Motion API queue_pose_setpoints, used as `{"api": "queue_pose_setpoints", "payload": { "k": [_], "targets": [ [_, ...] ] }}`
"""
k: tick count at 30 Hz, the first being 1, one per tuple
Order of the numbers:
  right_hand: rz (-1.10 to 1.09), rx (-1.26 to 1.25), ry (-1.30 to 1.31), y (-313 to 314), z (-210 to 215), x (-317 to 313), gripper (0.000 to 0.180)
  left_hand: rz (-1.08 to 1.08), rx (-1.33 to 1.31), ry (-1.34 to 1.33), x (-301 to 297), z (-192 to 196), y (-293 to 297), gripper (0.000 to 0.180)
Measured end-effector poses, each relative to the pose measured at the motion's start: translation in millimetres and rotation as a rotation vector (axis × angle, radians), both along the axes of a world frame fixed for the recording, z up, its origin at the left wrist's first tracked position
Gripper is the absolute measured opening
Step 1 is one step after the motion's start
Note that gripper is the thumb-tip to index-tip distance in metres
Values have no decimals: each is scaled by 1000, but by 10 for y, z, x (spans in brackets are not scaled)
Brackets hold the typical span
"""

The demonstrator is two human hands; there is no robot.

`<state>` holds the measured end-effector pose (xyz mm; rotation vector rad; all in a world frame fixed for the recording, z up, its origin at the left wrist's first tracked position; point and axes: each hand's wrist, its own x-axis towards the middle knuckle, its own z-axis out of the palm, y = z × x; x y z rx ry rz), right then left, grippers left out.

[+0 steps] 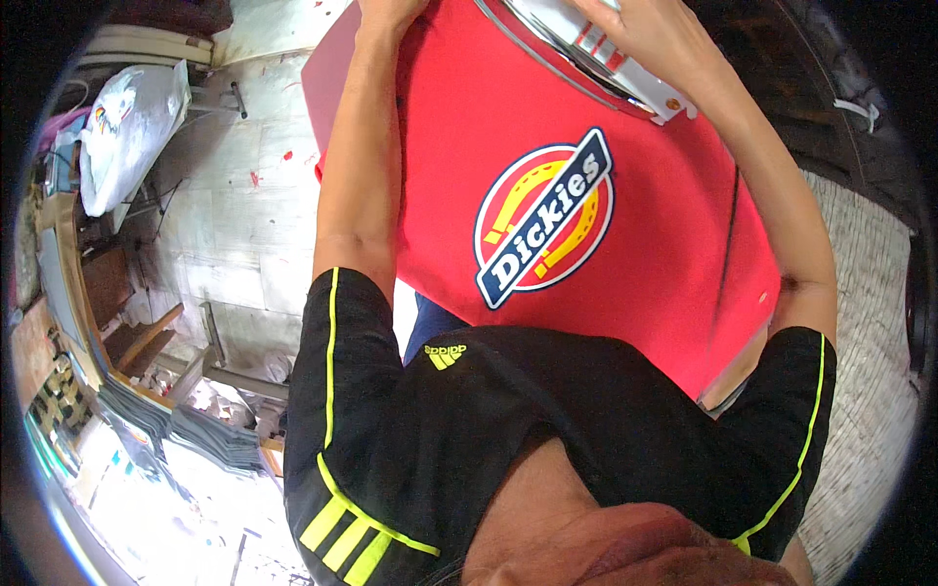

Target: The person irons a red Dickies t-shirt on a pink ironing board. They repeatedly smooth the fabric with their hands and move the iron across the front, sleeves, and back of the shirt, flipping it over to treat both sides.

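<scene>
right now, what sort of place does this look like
Possibly a small garment workshop: red fabric bearing a round emblem, red scraps on the pale floor, and a stuffed white plastic bag at left.

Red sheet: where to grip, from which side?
I'd pinch the red sheet by its near-right edge, coming from the person's right, thumb on top. That edge runs fairly straight, has no hand on it and is clear of the emblem; the far side is crowded by the right hand. What lies underneath is mostly hidden.
</scene>
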<state>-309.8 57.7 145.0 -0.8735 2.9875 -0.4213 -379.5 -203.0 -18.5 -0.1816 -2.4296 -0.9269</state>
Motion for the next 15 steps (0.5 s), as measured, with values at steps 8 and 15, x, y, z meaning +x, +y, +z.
{"api": "queue_pose_setpoints", "payload": {
  "k": [8,15],
  "targets": [
    [26,-19,125,-523,-94,-411,40,9,221,-135,508,117,-21,21],
    [-45,-3,-10,-669,10,-320,42,47,211,-27,586,38,-56,15]
  ]
}}
